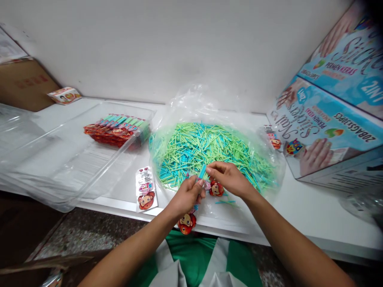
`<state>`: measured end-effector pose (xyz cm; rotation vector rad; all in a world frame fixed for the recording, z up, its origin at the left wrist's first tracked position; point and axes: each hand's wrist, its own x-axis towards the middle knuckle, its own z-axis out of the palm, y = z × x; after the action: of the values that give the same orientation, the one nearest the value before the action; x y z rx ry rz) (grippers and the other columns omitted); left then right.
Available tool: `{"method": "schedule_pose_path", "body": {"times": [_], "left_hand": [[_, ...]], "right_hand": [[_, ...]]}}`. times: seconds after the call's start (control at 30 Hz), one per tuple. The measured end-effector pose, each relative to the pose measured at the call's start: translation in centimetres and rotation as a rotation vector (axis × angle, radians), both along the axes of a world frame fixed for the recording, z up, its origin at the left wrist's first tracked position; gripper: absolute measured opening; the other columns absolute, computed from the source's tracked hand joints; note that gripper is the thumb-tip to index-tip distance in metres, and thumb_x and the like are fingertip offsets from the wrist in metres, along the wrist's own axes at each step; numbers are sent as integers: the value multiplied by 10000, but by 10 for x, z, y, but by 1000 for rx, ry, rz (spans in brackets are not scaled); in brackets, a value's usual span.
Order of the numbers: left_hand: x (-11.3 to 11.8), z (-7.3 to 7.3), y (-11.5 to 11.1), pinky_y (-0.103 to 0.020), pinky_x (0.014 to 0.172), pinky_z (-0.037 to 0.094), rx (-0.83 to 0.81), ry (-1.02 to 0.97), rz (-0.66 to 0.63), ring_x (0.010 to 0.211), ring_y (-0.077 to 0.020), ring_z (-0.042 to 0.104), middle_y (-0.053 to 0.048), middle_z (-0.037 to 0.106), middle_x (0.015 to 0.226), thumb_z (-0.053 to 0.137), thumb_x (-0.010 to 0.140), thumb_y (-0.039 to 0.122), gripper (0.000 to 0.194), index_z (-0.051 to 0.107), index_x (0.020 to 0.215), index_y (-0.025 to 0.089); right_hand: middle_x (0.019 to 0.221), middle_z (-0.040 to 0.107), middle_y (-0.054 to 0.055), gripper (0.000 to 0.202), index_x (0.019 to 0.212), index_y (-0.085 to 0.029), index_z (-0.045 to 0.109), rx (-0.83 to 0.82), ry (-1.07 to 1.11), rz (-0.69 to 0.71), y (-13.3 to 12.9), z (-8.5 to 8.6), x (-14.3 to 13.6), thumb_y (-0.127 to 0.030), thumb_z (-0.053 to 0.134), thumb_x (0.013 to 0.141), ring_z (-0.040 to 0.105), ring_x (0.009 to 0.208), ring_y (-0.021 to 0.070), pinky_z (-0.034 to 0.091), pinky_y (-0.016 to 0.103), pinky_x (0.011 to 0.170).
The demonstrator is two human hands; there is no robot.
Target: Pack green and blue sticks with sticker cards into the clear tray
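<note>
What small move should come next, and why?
Perhaps nudge the blue and green sticks lower: they poke up beside the left hand, which holds a character-printed packet, and the right hand is at their upper ends.

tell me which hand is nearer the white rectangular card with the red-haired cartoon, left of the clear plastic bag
Left. The left hand is to the right of the card, apart from it; the right hand is also to its right, but farther off.
</note>
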<state>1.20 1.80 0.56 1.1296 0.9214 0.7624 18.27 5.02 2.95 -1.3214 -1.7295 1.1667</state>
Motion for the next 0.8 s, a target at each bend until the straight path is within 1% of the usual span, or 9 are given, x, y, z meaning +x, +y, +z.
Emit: {"method": "schedule_pose_path", "body": {"times": [0.07,0.13,0.2,0.3,0.47,0.63,0.8], "left_hand": [[1,1,0,-204,470,321,-25,-16,14,463,-65,425,37,520,627,477,853,482,324,437,772,171],[2,1,-1,-205,473,327,-42,-30,40,467,-67,434,35,531,634,483,849,486,325,436,776,173],[2,0,-2,-205,466,322,-41,-39,76,469,-69,435,35,535,634,487,845,494,331,428,770,176],[2,-3,-3,-199,462,311,-18,-32,85,471,-67,425,37,532,631,484,849,494,329,422,774,179],[3,-6,-6,-202,486,320,43,-38,30,483,-64,410,37,516,643,436,882,479,321,440,782,175],[2,-1,-7,-207,483,317,46,-25,-19,479,-68,406,40,499,621,444,880,472,325,456,765,169],[4,-1,-7,-210,479,315,-20,-75,9,472,-73,428,37,531,635,467,858,498,333,451,777,175]], "right_hand": [[653,619,0,314,823,-157,643,-95,98,-27,-6,0,-5,-459,559,824,573,585,129,453,249,556],[641,631,0,320,819,-154,649,-161,152,-59,-10,0,-7,-466,583,804,570,551,119,457,245,542],[655,648,9,317,809,-155,652,-184,170,-68,-12,0,-7,-466,592,796,589,564,124,469,245,547],[657,652,15,296,792,-159,644,-171,155,-90,-15,1,-6,-451,591,801,602,581,131,470,239,543],[677,637,5,287,895,-161,658,-142,153,-132,-18,0,-8,-425,595,799,562,545,116,443,230,517],[651,614,-6,260,823,-156,641,-138,187,-117,-16,0,-9,-410,606,784,543,526,109,421,224,498],[632,599,-15,221,788,-168,593,-126,149,-110,-16,3,-9,-389,581,794,535,513,107,415,225,489]]}}
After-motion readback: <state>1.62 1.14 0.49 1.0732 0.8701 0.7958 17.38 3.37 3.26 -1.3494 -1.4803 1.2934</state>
